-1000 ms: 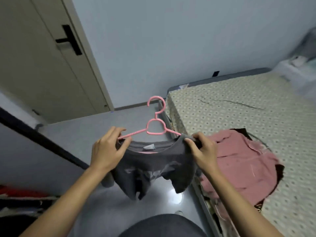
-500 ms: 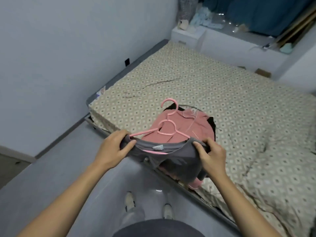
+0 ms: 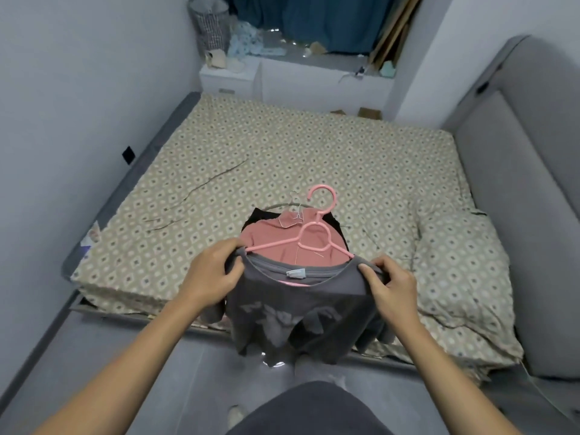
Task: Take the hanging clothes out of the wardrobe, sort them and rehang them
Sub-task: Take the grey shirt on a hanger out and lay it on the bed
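1. Left hand (image 3: 211, 271): fingers curled round the left shoulder of a dark grey T-shirt (image 3: 301, 312), pinching the fabric at the end of a pink plastic hanger (image 3: 309, 232).
2. Right hand (image 3: 390, 285): fingers curled over the shirt's right shoulder, thumb pressed on the neckline seam; grip closed on cloth.
3. T-shirt is on the hanger, held up between both hands above the near edge of the bed (image 3: 314, 152). Its body hangs down in front of the mattress edge toward the grey floor (image 3: 131, 365). White neck label (image 3: 296, 273) faces the camera; a faded pale print shows on the fabric below it.
4. Hanger hook points away from the person, over the bed. A heart-shaped loop sits below the hook.
5. On the bed, just behind the held shirt: a pink garment (image 3: 276, 237) lying on top of something dark, with a thin wire hanger (image 3: 296, 210) at its collar.
6. Bed cover is tan with a repeating small diamond pattern; bunched and wrinkled on the right side.
7. Grey padded headboard (image 3: 521, 158) along the right.
8. Far end: white ledge (image 3: 314, 73) with clutter, a mesh basket (image 3: 208, 23) at its left, blue curtain (image 3: 314, 20) behind.
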